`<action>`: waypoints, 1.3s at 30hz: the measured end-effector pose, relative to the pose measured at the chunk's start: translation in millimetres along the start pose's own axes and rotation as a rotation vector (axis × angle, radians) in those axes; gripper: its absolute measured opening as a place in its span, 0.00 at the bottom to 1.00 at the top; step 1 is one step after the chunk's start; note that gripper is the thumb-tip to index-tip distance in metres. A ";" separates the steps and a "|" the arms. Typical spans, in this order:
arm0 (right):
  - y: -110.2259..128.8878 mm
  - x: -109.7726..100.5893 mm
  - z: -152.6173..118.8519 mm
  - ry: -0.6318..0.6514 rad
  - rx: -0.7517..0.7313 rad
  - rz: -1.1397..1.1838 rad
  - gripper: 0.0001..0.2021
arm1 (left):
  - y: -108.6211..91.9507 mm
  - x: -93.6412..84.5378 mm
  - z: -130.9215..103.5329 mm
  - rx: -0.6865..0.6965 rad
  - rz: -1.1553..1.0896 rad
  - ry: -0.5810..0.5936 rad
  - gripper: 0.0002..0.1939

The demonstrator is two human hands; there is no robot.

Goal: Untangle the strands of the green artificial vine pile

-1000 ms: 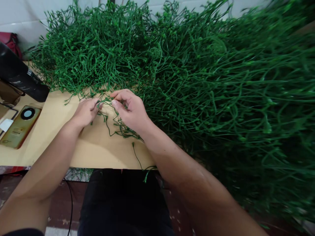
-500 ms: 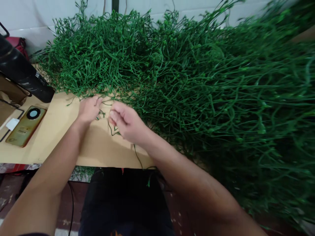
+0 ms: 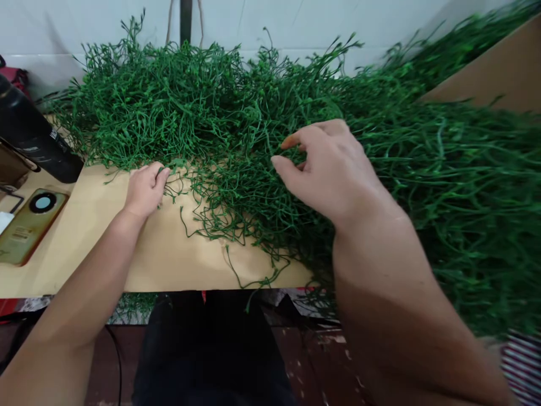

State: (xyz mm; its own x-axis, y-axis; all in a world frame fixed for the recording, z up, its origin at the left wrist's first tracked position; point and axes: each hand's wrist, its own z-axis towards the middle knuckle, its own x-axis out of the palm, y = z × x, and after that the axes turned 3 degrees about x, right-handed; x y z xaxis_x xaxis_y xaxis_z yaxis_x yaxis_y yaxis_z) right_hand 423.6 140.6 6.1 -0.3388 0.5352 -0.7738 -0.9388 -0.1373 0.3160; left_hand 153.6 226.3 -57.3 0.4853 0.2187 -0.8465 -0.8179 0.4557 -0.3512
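Observation:
A big heap of thin green plastic plant stems (image 3: 236, 118) covers the back and right of a tan table (image 3: 101, 248). My left hand (image 3: 146, 189) rests on the table at the heap's near edge, its fingers curled on a few thin green stems (image 3: 175, 189). Raised over the heap to the right, my right hand (image 3: 327, 166) has its fingers spread and bent, thumb and forefinger apart, holding nothing that I can see. Loose stems (image 3: 230, 237) trail over the table between the two hands.
A phone in a gold case (image 3: 27, 225) lies at the table's left edge. A black cylinder (image 3: 31, 141) slants behind it. A brown cardboard panel (image 3: 494, 73) rises at the right. A white wall runs along the back. My dark-clothed lap sits under the table's front edge.
My right hand let go of the stems near the left hand and moved up and right over the heap. The left hand stayed put at the heap's edge.

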 end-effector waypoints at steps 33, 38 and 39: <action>69.2 102.4 33.6 0.294 -0.074 0.540 0.11 | 16.0 4.4 4.0 -0.051 -0.112 -0.016 0.14; 77.8 98.2 25.6 0.297 -0.327 0.534 0.11 | 20.6 8.1 4.3 -0.047 -0.087 -0.040 0.14; 80.4 93.8 24.0 0.304 -0.363 0.543 0.11 | 22.5 8.8 4.6 -0.049 -0.069 -0.043 0.14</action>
State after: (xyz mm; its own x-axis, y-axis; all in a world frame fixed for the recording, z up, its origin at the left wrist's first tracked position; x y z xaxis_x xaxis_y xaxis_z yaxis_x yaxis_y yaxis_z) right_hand 317.9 199.7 -27.9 -0.7169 0.0639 -0.6942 -0.5764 -0.6145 0.5386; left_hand 140.9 242.5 -70.9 0.5528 0.2260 -0.8021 -0.7960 0.4281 -0.4280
